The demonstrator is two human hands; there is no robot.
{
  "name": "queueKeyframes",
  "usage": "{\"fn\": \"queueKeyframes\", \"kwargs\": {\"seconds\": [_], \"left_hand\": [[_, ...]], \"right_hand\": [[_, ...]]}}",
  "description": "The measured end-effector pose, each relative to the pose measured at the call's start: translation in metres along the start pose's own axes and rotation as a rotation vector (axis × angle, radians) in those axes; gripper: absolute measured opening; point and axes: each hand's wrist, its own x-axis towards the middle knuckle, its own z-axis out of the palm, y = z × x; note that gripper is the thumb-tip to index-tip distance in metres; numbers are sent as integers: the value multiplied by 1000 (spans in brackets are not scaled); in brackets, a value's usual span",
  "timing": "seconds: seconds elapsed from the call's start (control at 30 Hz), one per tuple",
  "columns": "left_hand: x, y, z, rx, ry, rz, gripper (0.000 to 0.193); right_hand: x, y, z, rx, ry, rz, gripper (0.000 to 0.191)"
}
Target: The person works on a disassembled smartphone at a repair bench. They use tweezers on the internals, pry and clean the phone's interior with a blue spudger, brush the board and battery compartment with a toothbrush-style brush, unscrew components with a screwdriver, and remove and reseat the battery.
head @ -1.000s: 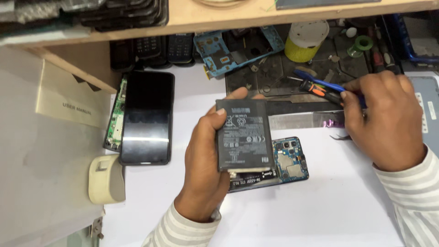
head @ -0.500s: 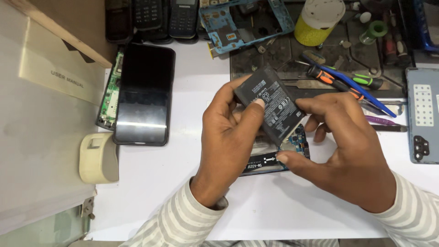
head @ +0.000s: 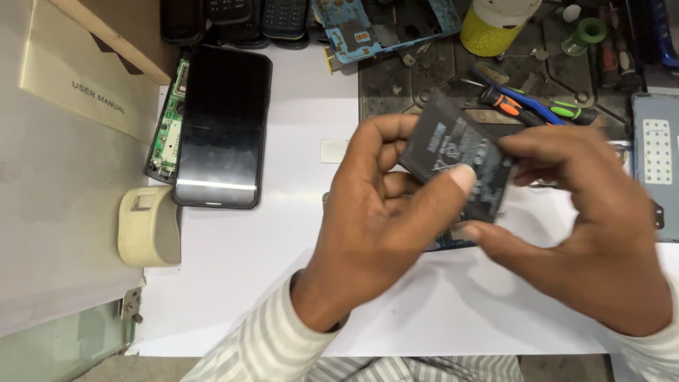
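A flat black phone battery [head: 460, 159] is held tilted above the white table, between both hands. My left hand [head: 382, 219] grips its left edge, thumb pressed on its face. My right hand [head: 594, 233] holds its right side and lower corner with fingers and thumb. Under the hands, a sliver of the opened blue phone body [head: 445, 244] shows on the table; most of it is hidden. Both sleeves are grey-and-white striped.
A black phone screen [head: 219, 127] lies at the left over a green circuit board [head: 166, 134]. A cream tape dispenser [head: 148, 226] sits below it. Screwdrivers [head: 523, 106], a yellow jar [head: 495, 28], a blue phone frame [head: 382, 25] and a grey back cover [head: 658, 163] lie behind and right.
My right hand left the screwdrivers and came to the battery. Both hands now hold it, and it has tilted and turned over the phone body.
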Motion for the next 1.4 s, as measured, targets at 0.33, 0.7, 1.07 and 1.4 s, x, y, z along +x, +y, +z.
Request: {"fn": "queueKeyframes", "kwargs": {"seconds": [0.33,0.7,1.07,1.4], "left_hand": [[-26,-2,-31,1204,-145,188,38],[-58,8,-57,987,-3,121,27],[-64,-3,-75,785,54,-34,31],[-64,-8,-84,731,26,-17,29]], "right_hand": [[-16,33,-25,-376,-101,20,89],[-2,26,4,-154,-333,-188,86],[15,18,33,-81,-386,-252,83],[16,22,36,-95,-413,-251,83]]}}
